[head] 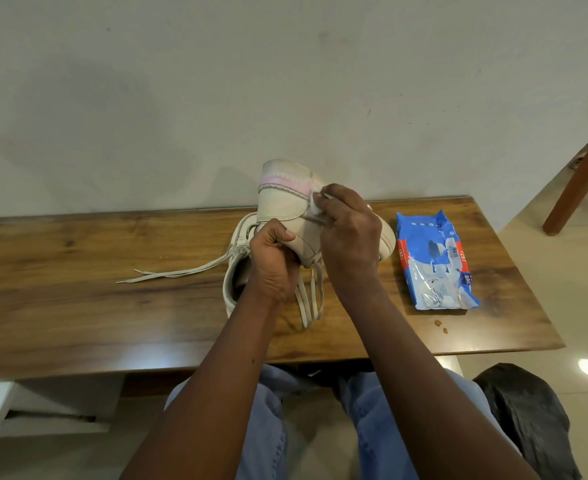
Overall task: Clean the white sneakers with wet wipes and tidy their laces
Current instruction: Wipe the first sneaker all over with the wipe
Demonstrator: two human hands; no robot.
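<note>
Left hand (275, 261) grips a white sneaker (285, 202) raised over the table (77, 271), steadying it so the right hand (351, 237), pinching a wipe (316, 201), can rub its side. The second sneaker (243, 232) lies beneath; the pack (434, 265) sits just right.

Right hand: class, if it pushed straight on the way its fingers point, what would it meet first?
Probably the raised sneaker: the right hand presses its wet wipe against that shoe's side.
</note>
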